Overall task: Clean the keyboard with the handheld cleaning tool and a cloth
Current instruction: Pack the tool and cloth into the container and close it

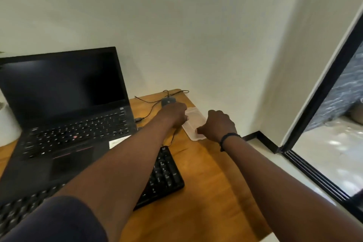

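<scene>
Both hands on the pale packet near tabletop's far right corner: left hand and right hand pinch it. Keyboard at near edge, untouched. I'd open packet next for the cloth.

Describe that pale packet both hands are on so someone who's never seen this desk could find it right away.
Start at the open black laptop on the wooden desk and go right, past the grey mouse, to the desk's far right edge. The pale flat packet lies there between the left hand and right hand. It is the only whitish, translucent thing among dark electronics.
</scene>
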